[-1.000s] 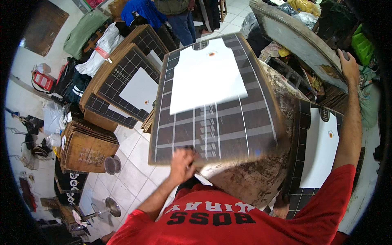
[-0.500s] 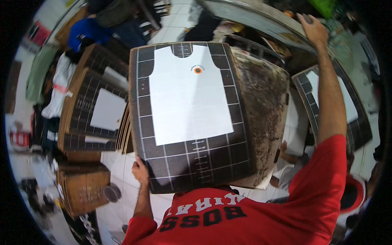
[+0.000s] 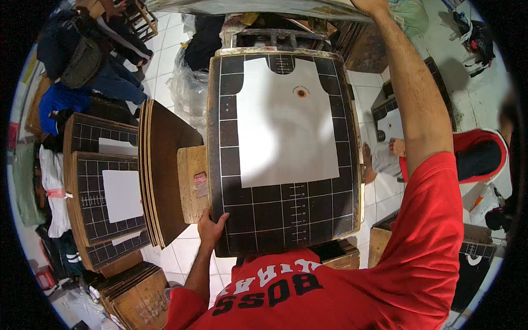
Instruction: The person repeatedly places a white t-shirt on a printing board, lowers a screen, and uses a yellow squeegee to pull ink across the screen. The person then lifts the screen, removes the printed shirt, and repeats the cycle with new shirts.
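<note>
My left hand (image 3: 212, 228) is at the near left corner of one black gridded board (image 3: 267, 217): its one thumb is spread from the fingers and lies over the board's face, while the fingers run along the edge. I cannot tell whether they pinch it. My right hand (image 3: 374, 5), far up and to the right, meets the rim of one large framed screen (image 3: 275, 6); the picture's top cuts the hand off, so I cannot tell how its fingers are set.

Between my two hands, flat on the board, lies one white sleeveless shirt panel (image 3: 289, 132), with one scooped neck, two armholes and one round orange print high on its right side. A soft shadow crosses it.

Just above my left hand, beside the board, is one wooden block (image 3: 192, 184) with one reddish patch. Farther left of that hand, at least three brown boards (image 3: 170, 170) stand on edge; past them, three white pieces (image 3: 122, 195) show on gridded boards (image 3: 91, 192). Below and left of the same hand is one pile of worn brown boards (image 3: 140, 300).

Below my right hand, past my forearm, one more white panel (image 3: 391, 124) shows, and near it one other person's hand (image 3: 397, 147) and one bare foot (image 3: 368, 162).
</note>
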### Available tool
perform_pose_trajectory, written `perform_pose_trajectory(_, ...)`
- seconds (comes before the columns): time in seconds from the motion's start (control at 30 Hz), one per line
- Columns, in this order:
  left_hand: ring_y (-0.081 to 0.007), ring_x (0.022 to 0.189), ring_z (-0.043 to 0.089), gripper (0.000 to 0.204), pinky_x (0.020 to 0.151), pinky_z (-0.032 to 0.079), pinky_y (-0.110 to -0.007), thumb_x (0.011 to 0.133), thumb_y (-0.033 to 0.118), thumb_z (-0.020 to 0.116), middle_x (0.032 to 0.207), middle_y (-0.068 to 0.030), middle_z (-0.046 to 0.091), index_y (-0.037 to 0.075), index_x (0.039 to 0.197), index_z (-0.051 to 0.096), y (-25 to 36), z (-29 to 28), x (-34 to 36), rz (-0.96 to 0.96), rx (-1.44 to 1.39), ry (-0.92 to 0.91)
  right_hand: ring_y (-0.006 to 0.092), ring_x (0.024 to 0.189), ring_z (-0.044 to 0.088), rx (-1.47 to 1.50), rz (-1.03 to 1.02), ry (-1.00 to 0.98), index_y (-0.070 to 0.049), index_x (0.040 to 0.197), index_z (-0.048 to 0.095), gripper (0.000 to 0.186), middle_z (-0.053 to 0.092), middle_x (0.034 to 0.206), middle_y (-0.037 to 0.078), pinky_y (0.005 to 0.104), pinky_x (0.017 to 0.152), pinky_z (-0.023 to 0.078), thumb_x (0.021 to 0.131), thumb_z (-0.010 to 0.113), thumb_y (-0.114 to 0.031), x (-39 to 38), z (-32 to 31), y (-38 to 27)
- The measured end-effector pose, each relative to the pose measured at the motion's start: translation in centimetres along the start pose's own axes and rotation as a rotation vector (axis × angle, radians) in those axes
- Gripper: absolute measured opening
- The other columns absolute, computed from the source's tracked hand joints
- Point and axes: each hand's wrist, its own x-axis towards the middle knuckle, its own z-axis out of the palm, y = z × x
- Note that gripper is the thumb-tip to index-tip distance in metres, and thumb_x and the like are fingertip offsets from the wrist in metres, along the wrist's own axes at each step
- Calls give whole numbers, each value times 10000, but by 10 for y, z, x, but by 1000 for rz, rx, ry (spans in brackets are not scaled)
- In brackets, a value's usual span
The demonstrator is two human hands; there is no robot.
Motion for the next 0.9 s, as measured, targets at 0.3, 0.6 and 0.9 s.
perform_pose_trajectory(0.3, -437, 939, 720, 577, 816, 549, -505, 792, 435, 860, 959, -264, 727, -36, 1037, 633, 34, -23, -3, -169, 27, -111, 409, 914, 717, 38, 59, -62, -18, 957, 757, 570, 738, 942, 251, 478, 801, 539, 855, 702, -577, 22, -7, -4)
perform_pose_trajectory(0.6, -417, 868, 711, 702, 787, 550, -504, 750, 472, 894, 929, -227, 709, -14, 1118, 547, 22, -17, 4, -158, 83, -20, 404, 987, 717, -19, 32, -44, -24, 1042, 763, 631, 744, 1025, 249, 463, 859, 543, 840, 690, -616, 26, -7, -1)
perform_pose_trajectory(0.9, -382, 1157, 644, 939, 975, 524, -464, 673, 574, 917, 1296, -231, 609, -7, 1297, 523, 14, -6, 53, -59, 282, -98, 391, 846, 701, 38, -20, 99, -63, 888, 722, 509, 712, 852, 199, 493, 758, 538, 856, 713, -571, -44, -4, -10)
